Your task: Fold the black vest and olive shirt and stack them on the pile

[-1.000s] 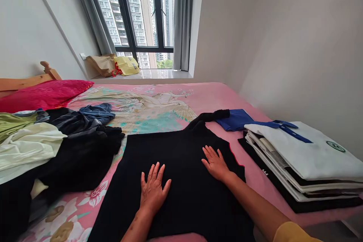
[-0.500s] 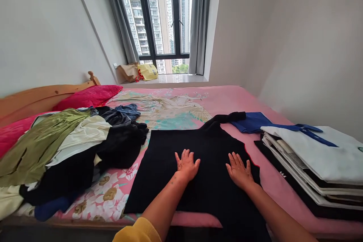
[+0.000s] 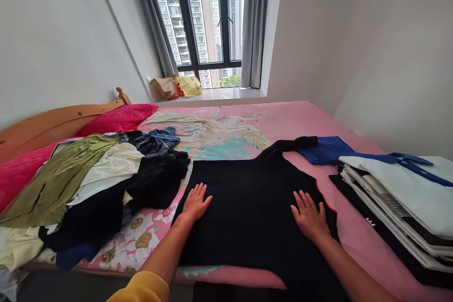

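A black long-sleeved top [image 3: 247,207] lies spread flat on the bed, its collar side with a thin red edge pointing right. One sleeve stretches away over the bed; the other hangs toward me past the bed's front edge. My left hand [image 3: 197,202] rests palm down near the hem at the left, fingers spread. Flat on the chest part near the collar lies my right hand [image 3: 309,214], its fingers also apart. Neither hand grips anything. The far sleeve's cuff touches a blue sleeve [image 3: 323,149] from the folded stack.
Folded shirts [image 3: 399,198] are stacked at the right, a white one with a blue collar on top. A loose heap of clothes [image 3: 102,174] covers the left side. Behind it are a red pillow [image 3: 116,119] and the wooden headboard [image 3: 53,130]. Bags [image 3: 189,86] sit on the windowsill.
My left hand has slid left across the black top toward its hem. My right hand stays on the chest part, and the view has shifted slightly.
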{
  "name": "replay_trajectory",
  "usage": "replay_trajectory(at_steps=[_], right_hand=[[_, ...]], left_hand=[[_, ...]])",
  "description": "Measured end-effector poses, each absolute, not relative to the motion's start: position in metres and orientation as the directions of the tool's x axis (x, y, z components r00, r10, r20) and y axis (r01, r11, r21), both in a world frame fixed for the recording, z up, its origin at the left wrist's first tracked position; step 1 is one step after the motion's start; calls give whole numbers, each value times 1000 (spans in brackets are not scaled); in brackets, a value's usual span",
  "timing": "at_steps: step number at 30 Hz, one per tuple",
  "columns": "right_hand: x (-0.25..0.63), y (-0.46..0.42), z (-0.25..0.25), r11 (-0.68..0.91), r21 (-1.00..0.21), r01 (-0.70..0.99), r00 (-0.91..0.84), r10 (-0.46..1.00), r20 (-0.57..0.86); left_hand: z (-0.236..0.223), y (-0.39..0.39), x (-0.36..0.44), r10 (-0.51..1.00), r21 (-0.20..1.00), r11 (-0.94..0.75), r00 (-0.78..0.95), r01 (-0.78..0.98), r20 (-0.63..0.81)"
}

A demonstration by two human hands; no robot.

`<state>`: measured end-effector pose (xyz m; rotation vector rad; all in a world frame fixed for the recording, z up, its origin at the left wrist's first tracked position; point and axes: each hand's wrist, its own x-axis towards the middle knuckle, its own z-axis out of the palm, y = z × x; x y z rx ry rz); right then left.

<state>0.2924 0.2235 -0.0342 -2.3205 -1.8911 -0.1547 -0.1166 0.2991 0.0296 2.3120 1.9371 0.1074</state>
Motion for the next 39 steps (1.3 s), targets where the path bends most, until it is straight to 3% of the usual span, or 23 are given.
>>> replay_trajectory(at_steps=[6,11,13,17,20,22,24,27,30,35,39], right_hand=[[292,225,-29,-210,-62,976,217,967,135],[276,214,-4,-285,-118,951,281,958,-51],[262,188,5,-225,-157,962,214,973,-85],[232,90,-1,-14,-223,975,32,997,77],[224,9,-27,46,-324,945,9,986,165],[232,-31,-52,-25,-472,881,123,977,177],[250,-52,-75,-184,-642,745,346,928,135],[280,-50,-90,-343,-773,533,552,834,10],[292,-29,-80,-349,-805,480,513,856,-65],[267,0,-54,-256,-886,387,191,962,-195],[259,-5,-36,-295,-918,264,325,924,-203]], left_hand=[[34,243,-167,990,80,-136,137,987,-13],[34,186,-169,983,80,-178,180,981,-21],[31,162,-174,980,85,-200,201,976,-2],[17,117,-185,975,37,-199,195,979,104],[8,92,-186,970,-2,-180,178,984,166],[7,83,-184,969,0,-148,145,989,202],[10,81,-181,964,20,-142,134,990,230],[23,91,-173,947,45,-223,205,974,248],[38,106,-151,920,54,-336,315,940,233],[41,121,-106,912,79,-397,384,914,144],[29,117,-119,897,87,-440,432,894,95]])
